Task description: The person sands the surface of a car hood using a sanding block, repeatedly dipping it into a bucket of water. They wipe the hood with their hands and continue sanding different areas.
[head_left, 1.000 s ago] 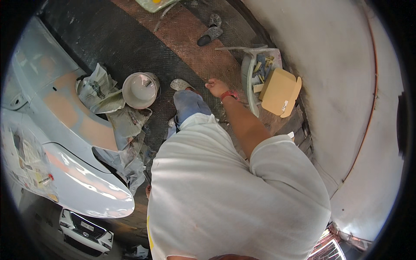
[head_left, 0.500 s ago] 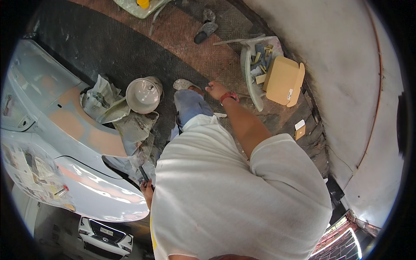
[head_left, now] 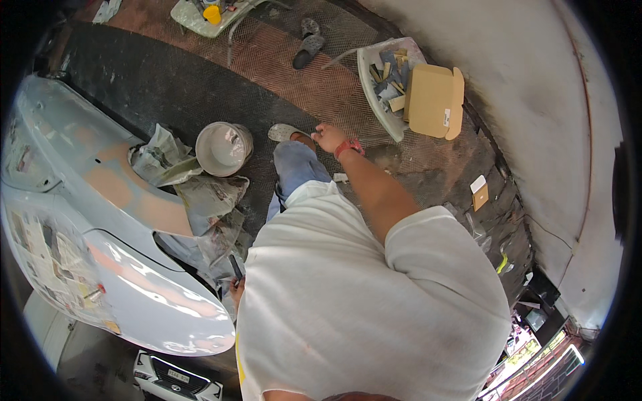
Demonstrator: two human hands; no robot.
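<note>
My left hand (head_left: 237, 289) is low at my left side, partly hidden by my white shirt. Its fingers are wrapped round a dark, narrow, bar-shaped object (head_left: 235, 266) whose kind I cannot make out. Beside it is the car body (head_left: 154, 267), grey-white with orange-tan patches and masked in places with newspaper. My right hand (head_left: 328, 137) is out in front of my bent knee, with a red watch (head_left: 349, 147) on the wrist. The fingers are curled together; whatever may be between them is too small to tell.
A whitish bucket (head_left: 224, 148) stands by crumpled masking paper (head_left: 160, 157). At the right, a pale plastic chair (head_left: 372, 87) bears sanding scraps and an open cardboard box (head_left: 431, 100). Another chair (head_left: 194, 21) holds a yellow cup (head_left: 212, 15). Loose clogs (head_left: 309, 45) lie on the mat; a wall runs along the right.
The view has turned slightly, so the car and chairs have shifted in it. My left hand has drawn nearer my shirt with the dark object; my right hand has barely moved.
</note>
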